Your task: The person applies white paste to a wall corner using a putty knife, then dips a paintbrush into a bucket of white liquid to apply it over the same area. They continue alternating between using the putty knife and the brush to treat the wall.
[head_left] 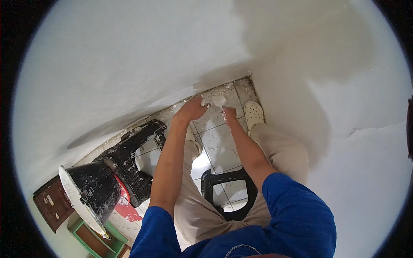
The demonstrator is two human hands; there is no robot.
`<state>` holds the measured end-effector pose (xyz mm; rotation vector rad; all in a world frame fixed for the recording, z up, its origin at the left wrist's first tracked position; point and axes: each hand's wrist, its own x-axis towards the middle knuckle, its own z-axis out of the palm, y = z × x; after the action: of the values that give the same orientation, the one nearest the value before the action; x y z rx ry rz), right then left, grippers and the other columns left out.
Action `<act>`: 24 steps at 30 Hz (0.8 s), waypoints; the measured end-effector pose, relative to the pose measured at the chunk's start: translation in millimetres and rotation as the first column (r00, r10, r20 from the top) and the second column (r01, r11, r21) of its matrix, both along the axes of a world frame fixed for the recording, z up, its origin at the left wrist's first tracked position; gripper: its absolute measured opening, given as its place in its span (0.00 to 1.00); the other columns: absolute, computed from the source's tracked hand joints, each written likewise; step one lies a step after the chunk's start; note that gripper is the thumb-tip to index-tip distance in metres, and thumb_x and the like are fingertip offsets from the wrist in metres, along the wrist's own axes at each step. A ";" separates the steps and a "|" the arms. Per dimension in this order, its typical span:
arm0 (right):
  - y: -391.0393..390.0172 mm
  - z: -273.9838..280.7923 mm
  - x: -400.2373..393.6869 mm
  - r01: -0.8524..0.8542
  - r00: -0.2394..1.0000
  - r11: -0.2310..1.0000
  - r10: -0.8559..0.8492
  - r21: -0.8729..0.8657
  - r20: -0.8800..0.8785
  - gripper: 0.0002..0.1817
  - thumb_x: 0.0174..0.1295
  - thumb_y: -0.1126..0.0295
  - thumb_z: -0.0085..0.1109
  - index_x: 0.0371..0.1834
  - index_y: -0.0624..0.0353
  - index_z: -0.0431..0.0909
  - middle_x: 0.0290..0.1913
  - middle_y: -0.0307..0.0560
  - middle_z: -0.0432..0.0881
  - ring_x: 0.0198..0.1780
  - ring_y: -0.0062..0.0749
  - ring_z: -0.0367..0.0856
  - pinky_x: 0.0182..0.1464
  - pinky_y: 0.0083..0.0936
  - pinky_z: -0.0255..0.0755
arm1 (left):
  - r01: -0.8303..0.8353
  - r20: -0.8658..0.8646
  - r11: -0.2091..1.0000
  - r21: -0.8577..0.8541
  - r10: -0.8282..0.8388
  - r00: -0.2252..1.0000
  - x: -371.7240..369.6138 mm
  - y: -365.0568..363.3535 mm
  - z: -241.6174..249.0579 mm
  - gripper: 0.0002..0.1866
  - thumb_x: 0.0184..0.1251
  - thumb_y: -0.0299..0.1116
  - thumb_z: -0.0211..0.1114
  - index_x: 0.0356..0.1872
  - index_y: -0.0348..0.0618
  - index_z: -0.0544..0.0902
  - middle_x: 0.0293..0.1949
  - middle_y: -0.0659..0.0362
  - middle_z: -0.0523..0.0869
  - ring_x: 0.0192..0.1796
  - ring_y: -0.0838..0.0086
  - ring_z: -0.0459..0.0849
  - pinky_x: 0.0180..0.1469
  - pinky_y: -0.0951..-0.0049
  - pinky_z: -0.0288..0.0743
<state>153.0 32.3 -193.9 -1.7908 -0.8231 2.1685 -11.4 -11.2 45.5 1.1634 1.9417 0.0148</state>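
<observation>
My right hand (229,114) is closed around the handle end of what looks like a putty knife (219,100), its pale flat blade pointing toward the wall corner. White paste is smeared on those fingers. Just to the left, my left hand (193,108) is bent at the wrist with its fingers curled in, white paste on the fingertips. What it holds, if anything, is too small to make out. Both hands are low, above the paste-spotted floor tiles (215,139) and near the foot of the wall (129,56).
At left a paste-splattered black plastic stool (122,161) stands beside a tilted-looking black bucket (97,187) with a white rim. Another black stool (228,177) is between my legs. My shoe (254,112) is close to the right wall (297,99), which has damp-looking grey patches.
</observation>
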 end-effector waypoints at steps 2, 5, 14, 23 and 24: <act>5.4 -26.1 -9.6 -0.072 0.997 0.997 0.072 0.039 0.012 0.10 0.55 0.65 0.58 0.23 0.59 0.75 0.17 0.39 0.71 0.13 0.21 0.65 0.13 0.19 0.54 | -0.009 0.014 1.000 -0.009 0.009 1.000 -1.3 -0.2 0.6 0.31 0.62 0.48 0.51 0.58 0.31 0.65 0.57 0.39 0.69 0.62 0.52 0.65 0.63 0.62 0.59; 17.4 -19.6 -27.3 -0.068 0.998 0.998 0.068 0.003 -0.020 0.10 0.56 0.65 0.57 0.23 0.60 0.75 0.18 0.41 0.73 0.14 0.23 0.66 0.13 0.22 0.56 | -0.020 0.033 1.000 -0.017 0.021 0.999 -1.5 3.6 4.2 0.31 0.62 0.48 0.52 0.58 0.30 0.65 0.57 0.38 0.69 0.63 0.52 0.64 0.64 0.62 0.58; 34.1 -61.9 -44.5 0.025 0.999 0.998 -0.027 -0.061 -0.029 0.08 0.56 0.68 0.56 0.28 0.62 0.77 0.23 0.45 0.78 0.16 0.28 0.68 0.18 0.28 0.62 | 0.001 0.041 1.000 -0.002 -0.001 0.999 1.5 0.9 -4.0 0.30 0.63 0.47 0.52 0.57 0.30 0.66 0.56 0.38 0.70 0.61 0.50 0.66 0.62 0.61 0.60; 49.6 -23.8 -46.6 0.073 0.986 0.993 -0.085 -0.088 -0.143 0.08 0.53 0.67 0.60 0.31 0.60 0.77 0.24 0.37 0.73 0.22 0.26 0.69 0.25 0.26 0.64 | -0.011 0.035 1.000 0.005 0.011 0.999 1.6 1.8 -5.1 0.29 0.62 0.48 0.52 0.55 0.31 0.68 0.54 0.39 0.72 0.58 0.51 0.69 0.60 0.60 0.63; 49.7 -11.1 -45.5 0.084 0.981 0.993 -0.097 -0.077 -0.171 0.09 0.52 0.66 0.60 0.31 0.59 0.76 0.24 0.36 0.72 0.22 0.26 0.69 0.25 0.26 0.64 | -0.016 0.034 1.000 -0.015 0.016 0.999 1.5 4.4 -1.7 0.29 0.63 0.49 0.52 0.55 0.33 0.69 0.54 0.41 0.72 0.58 0.52 0.69 0.60 0.61 0.63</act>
<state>107.5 82.0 -205.0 -1.6061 -0.6215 2.2802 -9.9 -6.8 43.8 1.1311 1.9184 0.0282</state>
